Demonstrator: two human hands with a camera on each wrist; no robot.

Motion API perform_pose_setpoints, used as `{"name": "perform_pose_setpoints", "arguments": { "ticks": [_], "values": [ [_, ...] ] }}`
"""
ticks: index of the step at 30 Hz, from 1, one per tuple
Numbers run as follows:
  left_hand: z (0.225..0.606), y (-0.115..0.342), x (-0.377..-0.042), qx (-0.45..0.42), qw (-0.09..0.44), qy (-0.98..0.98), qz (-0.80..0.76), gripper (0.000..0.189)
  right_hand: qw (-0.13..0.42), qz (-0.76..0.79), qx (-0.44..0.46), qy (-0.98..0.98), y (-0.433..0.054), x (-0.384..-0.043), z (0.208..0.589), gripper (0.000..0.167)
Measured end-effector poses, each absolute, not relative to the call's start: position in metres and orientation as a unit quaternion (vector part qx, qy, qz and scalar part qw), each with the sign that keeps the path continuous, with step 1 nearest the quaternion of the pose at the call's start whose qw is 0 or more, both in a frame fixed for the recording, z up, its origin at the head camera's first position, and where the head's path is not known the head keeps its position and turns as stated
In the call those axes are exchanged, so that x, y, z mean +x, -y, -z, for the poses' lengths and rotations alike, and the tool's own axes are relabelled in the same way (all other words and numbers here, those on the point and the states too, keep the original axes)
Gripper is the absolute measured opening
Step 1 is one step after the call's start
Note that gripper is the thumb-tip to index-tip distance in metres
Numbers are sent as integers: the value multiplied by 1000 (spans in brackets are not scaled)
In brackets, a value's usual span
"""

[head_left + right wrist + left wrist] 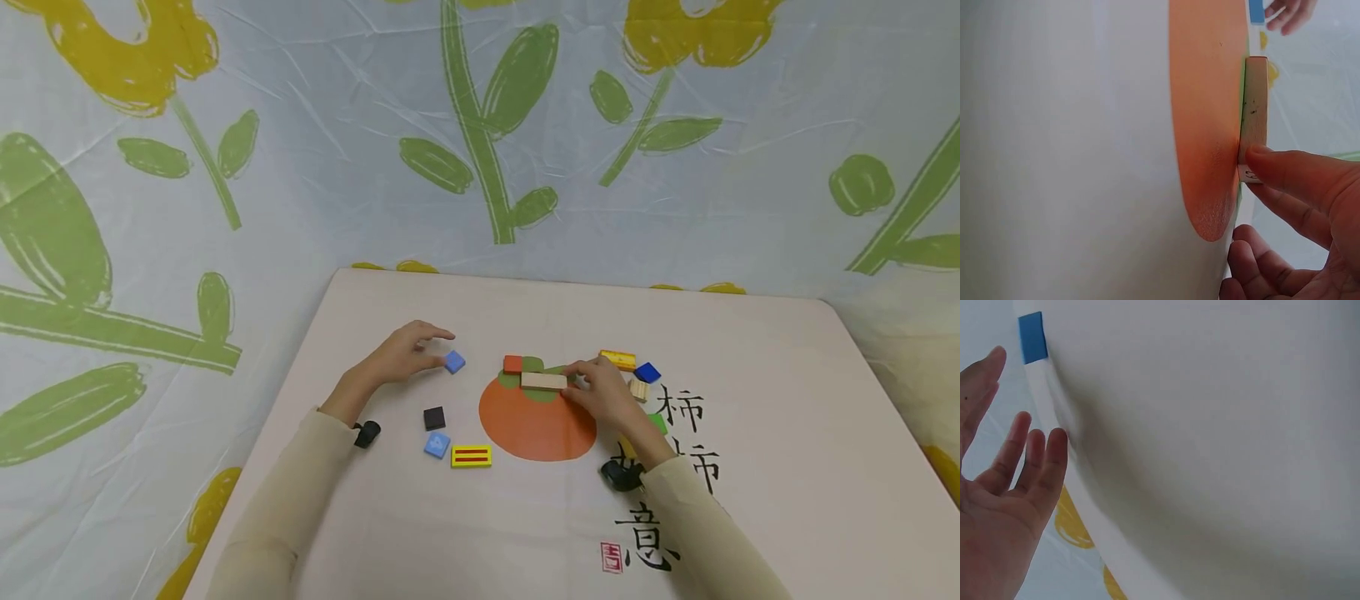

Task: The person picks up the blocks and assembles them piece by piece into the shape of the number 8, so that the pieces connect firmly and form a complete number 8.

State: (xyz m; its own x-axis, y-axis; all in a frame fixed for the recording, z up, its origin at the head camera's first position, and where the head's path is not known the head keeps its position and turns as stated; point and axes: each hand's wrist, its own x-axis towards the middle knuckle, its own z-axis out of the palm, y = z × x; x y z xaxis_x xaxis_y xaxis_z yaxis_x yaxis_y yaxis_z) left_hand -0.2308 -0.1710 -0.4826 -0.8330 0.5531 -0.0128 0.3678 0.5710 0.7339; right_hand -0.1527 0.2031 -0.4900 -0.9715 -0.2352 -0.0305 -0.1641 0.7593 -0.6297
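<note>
In the head view my right hand (pixel 603 390) pinches the right end of a long plain wooden block (pixel 543 381) between thumb and finger. The right wrist view shows the thumb pressed on that wooden block (pixel 1255 109), with the other fingers spread below. A red block (pixel 512 364) sits at the block's far left corner. Both lie over the orange persimmon print (pixel 536 429). My left hand (pixel 401 354) hovers beside a light blue block (pixel 454 362), fingers apart and relaxed; the left wrist view shows a gap between the fingers and the blue block (pixel 1033 337).
Left of the print lie a black block (pixel 434 418), a second light blue block (pixel 437 444) and a yellow block with red stripes (pixel 471 456). Near my right hand are a yellow block (pixel 618 360), a dark blue block (pixel 647 372), a ridged wooden piece (pixel 639 390) and a green block (pixel 658 423).
</note>
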Motion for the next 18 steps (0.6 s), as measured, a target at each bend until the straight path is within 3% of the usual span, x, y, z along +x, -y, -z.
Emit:
{"name": "perform_pose_setpoints", "arguments": {
  "ticks": [8,18],
  "values": [
    [490,174,-239,281,156,-898,-300,49,48,329,-115,-936,-204,-154,491,22],
    [497,168,-241,326,126,-914,-208,39,47,328,-121,-936,-205,-155,493,22]
  ]
}}
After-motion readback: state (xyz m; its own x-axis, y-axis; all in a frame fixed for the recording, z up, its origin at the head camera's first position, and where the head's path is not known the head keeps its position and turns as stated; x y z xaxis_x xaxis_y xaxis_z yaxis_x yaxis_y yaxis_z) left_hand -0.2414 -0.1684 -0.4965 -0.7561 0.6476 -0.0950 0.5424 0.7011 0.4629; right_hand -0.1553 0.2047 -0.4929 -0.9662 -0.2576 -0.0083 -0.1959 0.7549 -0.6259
